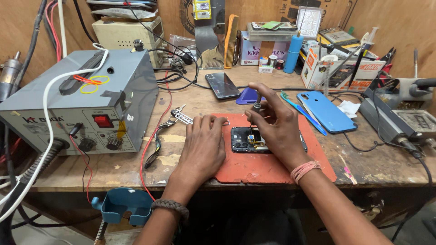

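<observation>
An opened black phone with its back removed lies on a red work mat at the front of the wooden bench. My left hand rests flat on the mat, fingers against the phone's left end. My right hand holds a thin screwdriver upright, its tip down on the phone's exposed inside near the camera. The phone's right part is hidden under my right hand.
A grey soldering station with red switch and knobs stands left. Tweezers lie beside the mat. Behind it lie a dark phone, a blue back cover and a blue toothbrush. Boxes, tools and cables crowd the back and right.
</observation>
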